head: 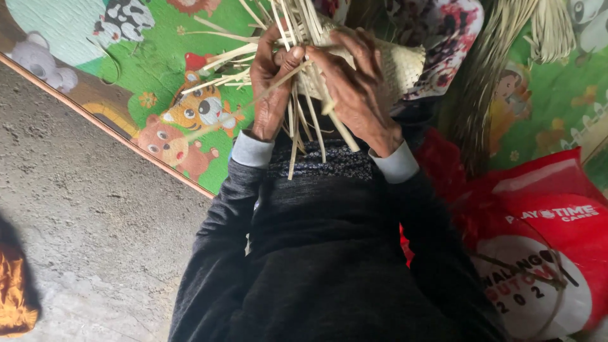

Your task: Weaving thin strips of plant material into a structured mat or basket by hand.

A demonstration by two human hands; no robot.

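The half-woven pale straw basket piece [386,60] sits up top centre, held in front of the person's chest, w/ loose flat straw strips [297,120] sticking out every direction, some fanning up past the frame edge, others hanging down over the dark patterned fabric at the lap.

Left hand [272,82] is on the left side of the weave, fingers curled in and closed round a bunch of strips, thumb pressed against one thin strip that runs diagonally across toward the mat. Right hand [358,88] lies over the woven part, fingers bent and close together, tips pinching strips right where they meet the left thumb. So both hands are clamped on the straw, nearly touching each other. Can't tell exactly how many strips each one has, too much overlap.

Both arms in dark sleeves w/ light grey cuffs [252,151] showing at the wrists.

Under it all is a green cartoon-animal play mat [158,82], its edge running diagonally across bare grey concrete floor [82,228] on the left. Right side: a red and white plastic bag [544,240] just beside the right arm, and a bundle of unwoven dry straw [500,44] lying above it. Floral cloth [443,38] behind the basket piece. Orange fabric bit [14,291] at far bottom left.
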